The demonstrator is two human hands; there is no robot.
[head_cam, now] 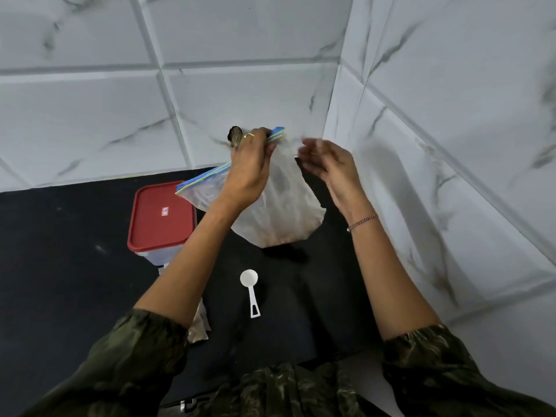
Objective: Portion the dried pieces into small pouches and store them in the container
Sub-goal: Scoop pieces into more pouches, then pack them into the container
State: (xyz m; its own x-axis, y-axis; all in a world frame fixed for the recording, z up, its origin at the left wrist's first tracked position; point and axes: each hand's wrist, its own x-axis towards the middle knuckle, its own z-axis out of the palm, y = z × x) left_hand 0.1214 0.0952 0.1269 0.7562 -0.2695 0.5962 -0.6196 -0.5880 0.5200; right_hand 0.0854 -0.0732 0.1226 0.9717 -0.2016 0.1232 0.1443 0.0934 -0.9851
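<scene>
Leftmost, the red-lidded container [161, 219] stands near the black desk's [60, 266] back edge. Next, the left hand [251, 168] clamps the zip bag [279, 212] by its top. Rightward, the right hand [328, 162] hovers, fingers apart, blurred. A white scoop [250, 288] lies mid-desk.

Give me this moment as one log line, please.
left hand: grips zip bag top, lifted | right hand: open beside bag, blurred | container: lid on | scoop: untouched on table
</scene>
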